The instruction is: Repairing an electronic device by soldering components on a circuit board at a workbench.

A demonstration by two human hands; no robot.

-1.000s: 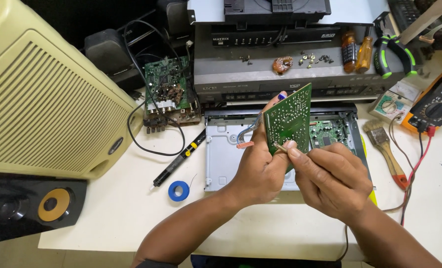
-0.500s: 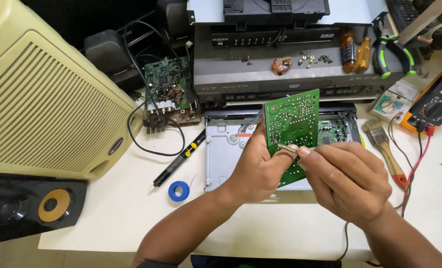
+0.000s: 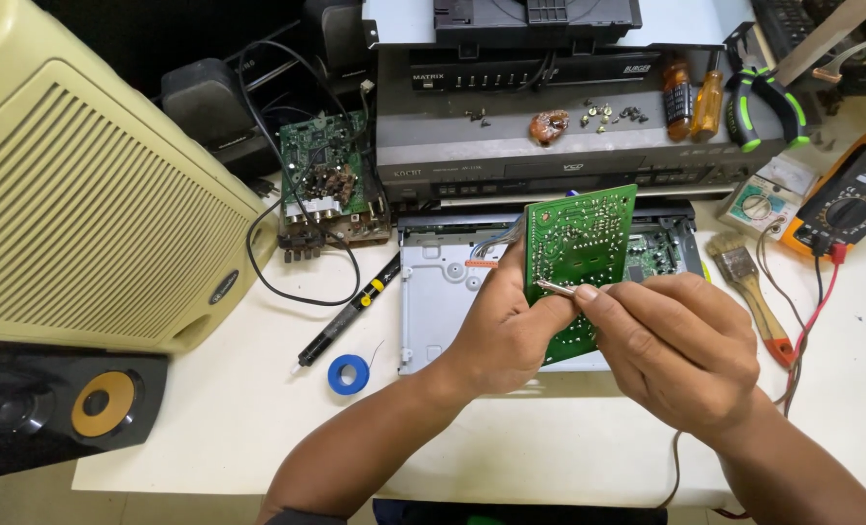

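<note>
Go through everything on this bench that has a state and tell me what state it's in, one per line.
Green board: held upright, solder side toward camera.
Left hand: grip shut on the green board's edge.
Right hand: grip shut on a thin metal tool, tip on the board.
Chassis: open, cover off.
Second board: lying loose, wired.
Brush: lying idle.
Multimeter: leads plugged in.

Both forearms bare to the elbow — no gloves, rings or watch. Left hand [image 3: 496, 331], right hand [image 3: 681, 345]: short nails. Dark sleeve edge at left elbow.
</note>
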